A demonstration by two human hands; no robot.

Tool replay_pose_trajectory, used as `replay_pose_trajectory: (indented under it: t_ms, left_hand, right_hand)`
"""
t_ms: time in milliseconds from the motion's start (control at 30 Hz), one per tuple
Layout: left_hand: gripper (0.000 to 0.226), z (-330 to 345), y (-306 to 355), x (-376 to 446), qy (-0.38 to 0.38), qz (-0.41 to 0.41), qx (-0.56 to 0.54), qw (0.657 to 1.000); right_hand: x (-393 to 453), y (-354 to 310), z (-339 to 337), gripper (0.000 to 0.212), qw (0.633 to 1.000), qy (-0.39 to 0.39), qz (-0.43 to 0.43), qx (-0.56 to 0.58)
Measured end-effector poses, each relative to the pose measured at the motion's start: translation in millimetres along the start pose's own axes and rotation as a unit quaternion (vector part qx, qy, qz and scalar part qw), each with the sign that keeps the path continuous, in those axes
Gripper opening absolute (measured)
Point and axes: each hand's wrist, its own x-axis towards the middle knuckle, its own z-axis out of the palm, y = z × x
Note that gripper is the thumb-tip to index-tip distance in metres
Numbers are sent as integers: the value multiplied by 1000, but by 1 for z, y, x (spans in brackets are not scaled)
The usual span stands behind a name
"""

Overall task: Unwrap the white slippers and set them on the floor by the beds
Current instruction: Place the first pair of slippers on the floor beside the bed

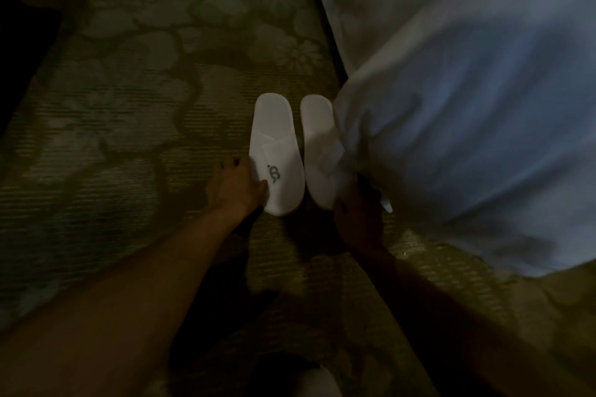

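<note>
Two slippers (278, 155) lie side by side, long axes near-to-far, toes near; bedding (451, 106) hides the right one's edge. Left hand (237, 187) touches the left slipper, fingers relaxed; right hand's (358, 219) grip is unclear.

Two slippers (278, 155) (317, 151) lie side by side on the carpet (129, 106), the bed cover (467, 106) hanging over the right one, a hand at each outer side.

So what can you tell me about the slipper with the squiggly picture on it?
The slipper with the logo is white, soft-looking and open at the back, with a small dark emblem on its front band. It lies flat on the patterned carpet, close beside the other slipper, next to hanging white bedding. The left hand touches its side.
</note>
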Motion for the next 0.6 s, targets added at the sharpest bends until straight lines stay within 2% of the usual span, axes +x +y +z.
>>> replay_pose_trajectory:
  t_ms: [67,600]
  left_hand:
    - [66,-2,3,-3,-17,3,17,1000]
    - [82,-7,10,-13,-83,31,51,995]
  right_hand:
    - [-1,2,0,53,999,-8,-14,-38]
    - [-10,4,-3,59,997,-24,-37,59]
